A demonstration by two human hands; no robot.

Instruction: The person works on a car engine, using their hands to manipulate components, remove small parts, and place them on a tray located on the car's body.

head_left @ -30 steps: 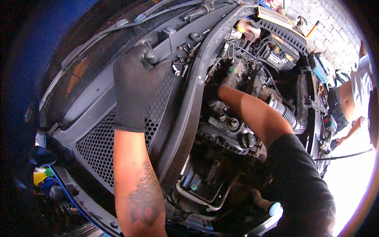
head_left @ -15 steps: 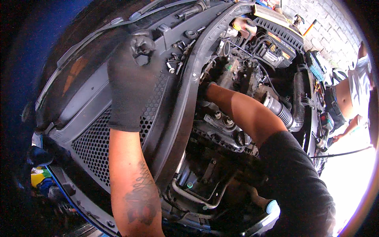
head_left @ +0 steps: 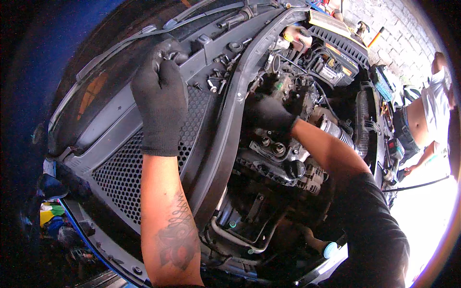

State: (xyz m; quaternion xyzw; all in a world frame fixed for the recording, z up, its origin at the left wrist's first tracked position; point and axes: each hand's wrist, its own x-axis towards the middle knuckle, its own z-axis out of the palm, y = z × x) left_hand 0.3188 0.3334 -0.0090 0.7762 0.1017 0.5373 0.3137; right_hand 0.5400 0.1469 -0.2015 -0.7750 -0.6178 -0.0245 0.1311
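My left hand (head_left: pixel 161 89), in a black knit glove, hovers over the plastic cowl panel (head_left: pixel 113 115) near the windscreen base. Its fingers are curled into a pinch; a small shiny bit shows at the tips, too little of it to name. Several loose bolts (head_left: pixel 217 80) lie on the cowl just right of this hand, beside a dark round ring (head_left: pixel 235 46). My right hand (head_left: pixel 271 114), also black-gloved, reaches down into the engine bay beside the engine (head_left: pixel 283 153). Its fingers are hidden in shadow behind the back of the hand, and it is slightly blurred.
A rubber-edged ridge (head_left: pixel 211 185) separates cowl and engine bay. Around the engine are a battery (head_left: pixel 338 60), a fluid reservoir (head_left: pixel 300 38) and a ribbed air hose (head_left: pixel 334 130). A person (head_left: pixel 420 115) stands beyond the car's front at the right, near a brick wall (head_left: pixel 398 43).
My right hand has drawn back partly out of the engine bay, so its glove now shows. The left hand's fingers have closed from a loose ring into a pinch.
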